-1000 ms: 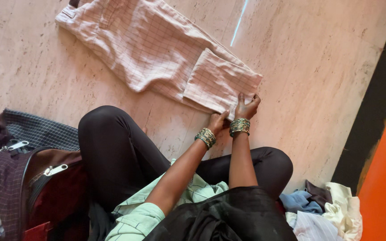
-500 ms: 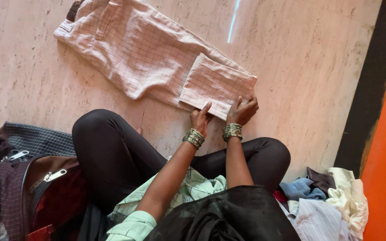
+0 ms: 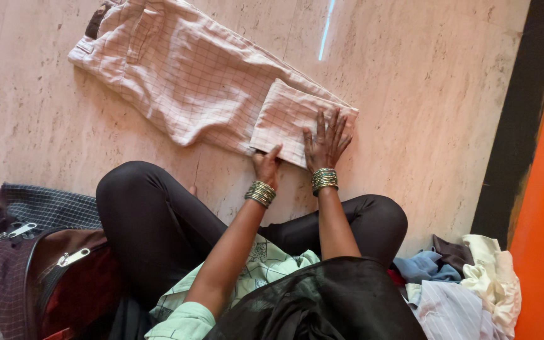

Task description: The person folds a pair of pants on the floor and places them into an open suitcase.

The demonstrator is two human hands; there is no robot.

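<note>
Sliding forward from the cuff's edge, the right hand (image 3: pixel 326 142) now presses flat, fingers splayed, on the folded-back leg of the pink checked trousers (image 3: pixel 190 75) on the stone floor (image 3: pixel 423 113), while the left hand (image 3: pixel 266 162), fingers curled, pins the fold's near corner just beside them to hold the crease.

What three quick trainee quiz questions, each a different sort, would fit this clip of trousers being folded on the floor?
1. True or false: the right hand lies flat, fingers spread, on the folded leg end of the checked trousers.
2. Which hand grips the fold's near edge: A left hand, B right?
3. What lies at the lower right on the marble floor?

Key: 1 true. 2 A. 3 A pile of clothes.
</note>
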